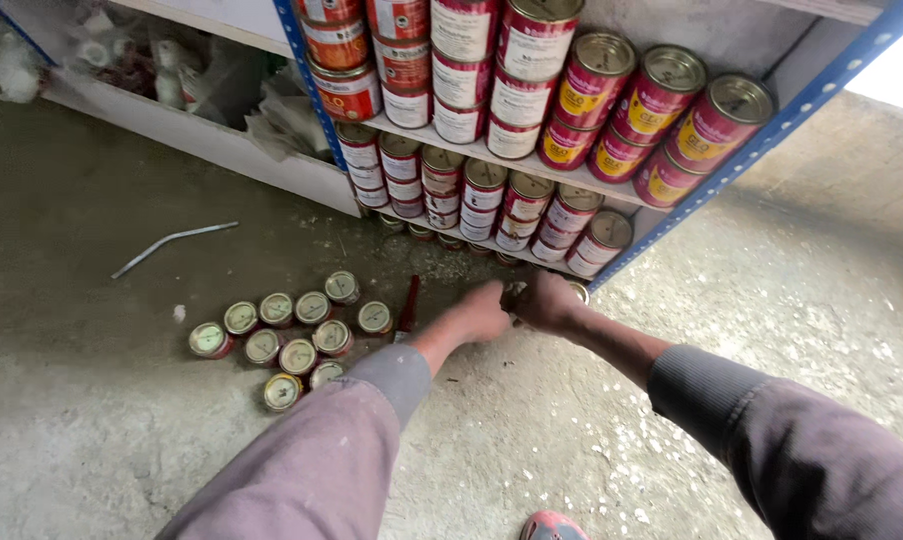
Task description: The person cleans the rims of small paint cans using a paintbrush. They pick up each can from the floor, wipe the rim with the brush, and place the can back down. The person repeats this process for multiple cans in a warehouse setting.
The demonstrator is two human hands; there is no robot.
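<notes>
Head view is showing the left hand (480, 312) and right hand (549, 300) reaching together under the lowest shelf (492, 245), both curled narrow around something small; what, I cannot tell. A tin (579, 291) is peeking out just beside the right hand at 2 o'clock. Small tins (292, 335) are already sitting clustered on the concrete floor (532, 430) at 9 o'clock, a brush (409, 305) lying between; stacked red cans (532, 200) are filling the shelves at 12 o'clock.

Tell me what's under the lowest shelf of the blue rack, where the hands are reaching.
A row of small cans shows in the gap under the lowest shelf. The left hand and right hand cover whatever they reach for.
</notes>
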